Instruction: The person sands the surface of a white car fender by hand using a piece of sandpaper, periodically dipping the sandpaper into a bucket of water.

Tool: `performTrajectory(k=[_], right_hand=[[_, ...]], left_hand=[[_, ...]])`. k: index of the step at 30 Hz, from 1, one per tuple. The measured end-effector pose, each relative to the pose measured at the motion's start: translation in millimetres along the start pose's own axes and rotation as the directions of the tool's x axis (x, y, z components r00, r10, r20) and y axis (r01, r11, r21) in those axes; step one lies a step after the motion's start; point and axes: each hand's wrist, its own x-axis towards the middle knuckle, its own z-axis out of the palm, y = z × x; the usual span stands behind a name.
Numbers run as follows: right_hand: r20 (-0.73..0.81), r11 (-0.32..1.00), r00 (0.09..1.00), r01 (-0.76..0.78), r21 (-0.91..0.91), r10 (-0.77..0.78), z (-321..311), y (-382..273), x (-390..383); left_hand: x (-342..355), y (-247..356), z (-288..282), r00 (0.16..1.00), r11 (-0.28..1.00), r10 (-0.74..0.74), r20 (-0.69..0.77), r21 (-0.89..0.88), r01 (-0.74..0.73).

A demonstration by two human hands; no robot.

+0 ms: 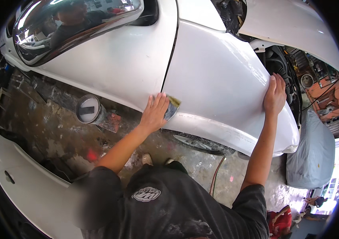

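Note:
A white car's front fender (pixel 217 75) stretches in front of me, with the door (pixel 133 59) to its left across a dark seam. My left hand (pixel 154 113) lies over a small sanding pad, yellowish and grey (pixel 173 106), pressing it to the panel by the lower end of that seam. Its fingers cover part of the pad. At the right, my right hand (pixel 275 95) rests on the fender's upper edge beside the engine bay, fingers stretched out and nothing held.
A bucket (pixel 88 109) with a dark block in it stands on the wet, stained floor. A chrome side mirror (pixel 78 28) juts out at upper left. Behind me is another white car (pixel 26 179). A hose (pixel 217 175) and a grey covered vehicle (pixel 312 151) lie to the right.

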Motion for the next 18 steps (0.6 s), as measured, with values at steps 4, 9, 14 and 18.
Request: performTrajectory(k=[4,9,14,18], right_hand=[[0.003,0.999,1.0,0.0,0.033,0.0,3,0,1],[0.005,0.999,1.0,-0.013,0.031,0.013,5,0,0],[0.046,0.996,0.998,-0.043,0.074,0.04,0,-7,0],[-0.014,0.999,1.0,0.004,0.048,-0.003,4,-1,3]], left_hand=[[-40,1,27,0.99,0.993,-0.106,0.097,-0.049,0.111],[1,8,6,0.989,0.986,-0.117,-0.095,-0.128,0.104],[16,-5,-17,0.984,0.999,-0.022,-0.178,-0.043,0.015],[-16,-19,15,0.999,1.0,-0.005,-0.048,-0.017,0.004]])
